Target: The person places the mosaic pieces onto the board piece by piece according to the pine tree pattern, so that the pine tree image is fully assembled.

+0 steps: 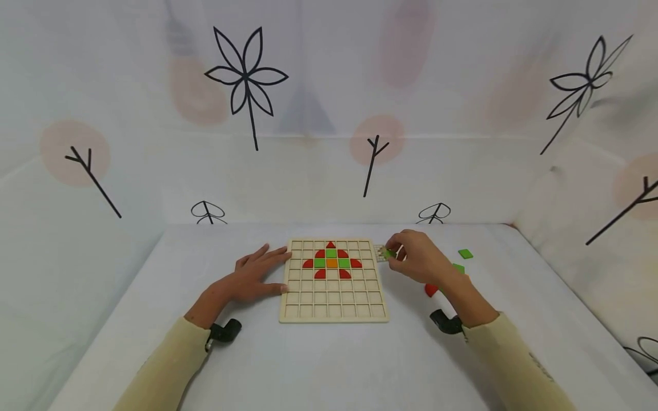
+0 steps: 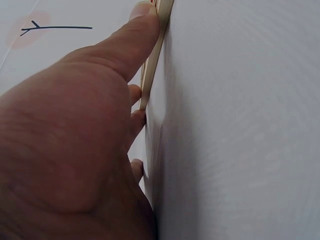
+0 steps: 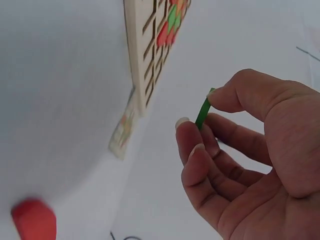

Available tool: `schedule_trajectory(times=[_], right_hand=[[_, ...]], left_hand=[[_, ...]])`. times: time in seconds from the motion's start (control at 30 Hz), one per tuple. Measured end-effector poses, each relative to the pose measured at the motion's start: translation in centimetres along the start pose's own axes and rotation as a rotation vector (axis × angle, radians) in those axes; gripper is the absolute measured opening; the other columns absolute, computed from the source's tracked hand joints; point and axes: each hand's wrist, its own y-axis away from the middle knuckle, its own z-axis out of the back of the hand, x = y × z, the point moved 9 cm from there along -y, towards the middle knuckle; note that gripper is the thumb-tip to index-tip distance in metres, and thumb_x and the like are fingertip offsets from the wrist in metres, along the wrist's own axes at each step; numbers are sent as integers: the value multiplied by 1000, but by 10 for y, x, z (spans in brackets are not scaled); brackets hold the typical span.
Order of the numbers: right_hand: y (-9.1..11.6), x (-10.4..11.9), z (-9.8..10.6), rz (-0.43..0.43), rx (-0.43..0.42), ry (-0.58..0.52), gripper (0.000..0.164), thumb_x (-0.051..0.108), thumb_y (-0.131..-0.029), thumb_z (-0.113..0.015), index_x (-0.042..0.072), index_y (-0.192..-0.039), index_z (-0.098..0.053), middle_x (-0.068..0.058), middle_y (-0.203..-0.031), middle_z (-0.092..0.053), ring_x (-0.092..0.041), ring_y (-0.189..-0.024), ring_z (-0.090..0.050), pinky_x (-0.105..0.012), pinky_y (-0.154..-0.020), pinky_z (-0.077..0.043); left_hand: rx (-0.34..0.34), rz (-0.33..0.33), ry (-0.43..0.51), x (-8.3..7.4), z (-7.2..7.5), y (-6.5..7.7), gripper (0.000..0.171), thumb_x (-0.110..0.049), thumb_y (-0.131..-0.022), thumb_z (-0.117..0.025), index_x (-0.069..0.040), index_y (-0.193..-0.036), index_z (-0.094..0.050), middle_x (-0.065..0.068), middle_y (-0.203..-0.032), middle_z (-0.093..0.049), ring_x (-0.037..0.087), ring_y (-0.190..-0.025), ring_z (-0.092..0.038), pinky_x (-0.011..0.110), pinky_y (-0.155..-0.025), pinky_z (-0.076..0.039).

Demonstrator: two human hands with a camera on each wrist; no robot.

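A pale wooden grid board [image 1: 334, 298] lies on the table, its upper half set with red, green and orange pieces around an orange square [image 1: 332, 263]. With fingers spread and straight, my left hand [image 1: 255, 275] rests at the board's left edge, thumb and fingertips touching the rim. Beyond the right edge, my right hand [image 1: 420, 258] holds up a thin green square tile [image 3: 204, 111], pinched between thumb and fingertips. A small patterned card [image 1: 380, 254] sticks out from the board's right side, partly behind the right fingers.
To the right lie loose pieces: a green tile [image 1: 465, 253], another green tile [image 1: 459, 268] partly behind the right wrist, and a red piece [image 1: 430, 290]. A white cloth with flower drawings [image 1: 329, 188] stands behind the white table [image 1: 329, 365].
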Motion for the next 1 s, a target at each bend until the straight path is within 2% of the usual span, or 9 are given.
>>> schedule_trajectory(times=[0.17,0.43,0.6,0.87,1.0], right_hand=[[-7,22,-14,54,34,-12,22,7,-93,-76,0,-114,-74,-7,-104,-69,-20,-87,-66,-32,-75,-58],[-16,51,-35,145,62,-32,18,8,-94,-76,2,-111,-75,-6,-103,-68,-18,-85,-67,-31,-76,-59],[-21,64,-48,165,76,-38,20,9,-94,-78,3,-113,-76,-3,-103,-67,-15,-85,-64,-29,-77,-57],[-28,84,-66,233,100,20,18,8,-92,-78,5,-110,-78,-1,-99,-68,-9,-79,-59,-25,-72,-54],[-31,90,-76,248,158,14,20,8,-93,-77,6,-113,-77,-2,-104,-68,-10,-83,-63,-25,-76,-56]], left_hand=[[3,5,6,0,0,1,87,-58,-98,-70,-29,-169,-31,-3,-177,-21,39,-164,-1,74,-122,-8],[2,-22,-3,-1,1,1,81,-53,-103,-66,-27,-170,-29,-2,-177,-20,41,-164,-1,73,-122,-8],[9,-24,-28,-1,-1,2,80,-54,-104,-63,-26,-170,-27,-1,-177,-20,43,-164,-1,72,-122,-9],[20,-14,-37,-3,-1,3,102,-69,-90,-73,-26,-170,-27,-3,-178,-17,42,-164,0,72,-122,-9],[30,-12,-39,-2,-2,2,102,-68,-91,-73,-27,-171,-25,-4,-178,-15,41,-164,2,70,-122,-8]])
